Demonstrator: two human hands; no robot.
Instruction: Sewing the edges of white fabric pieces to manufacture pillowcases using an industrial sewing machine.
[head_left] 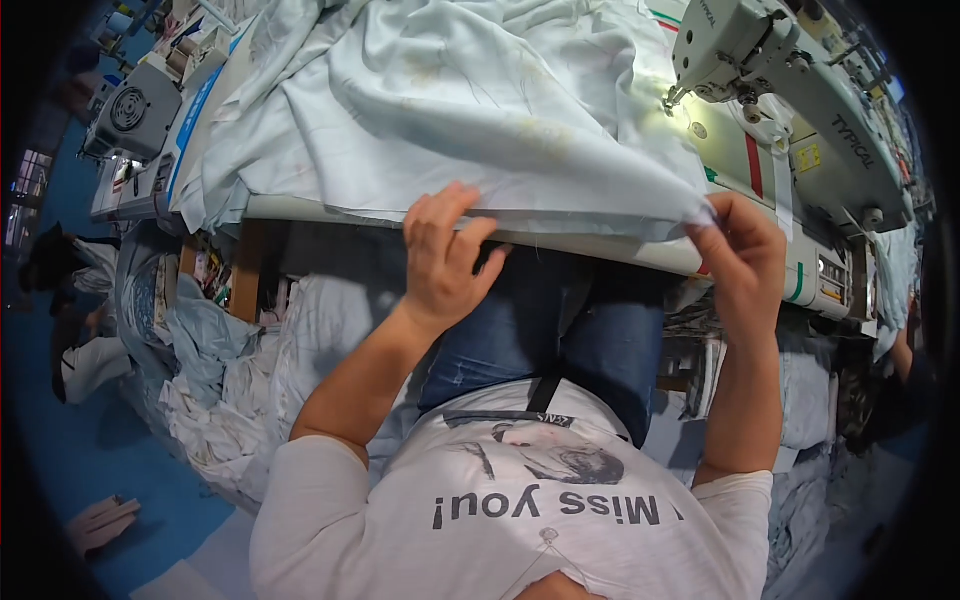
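A large pale blue-white cloth [440,110] lies rumpled over the sewing table, its edge hanging along the near side. At the right end of that edge, my right hand [742,245] pinches a corner of the cloth between thumb and fingers. My left hand [447,245] rests by the near edge, left of the middle, with fingers apart and fingertips at the fabric. Beyond my right hand stands a sewing machine [790,110], its lamp lit near the needle. Part of the cloth lies next to the needle area.
A grey motor-like unit with a round vent [130,108] stands at the far left. Heaps of white and pale blue fabric [225,420] lie below the table on the left. Another person [90,345] is partly visible at the left rim. The table's near edge [640,250] runs before my lap.
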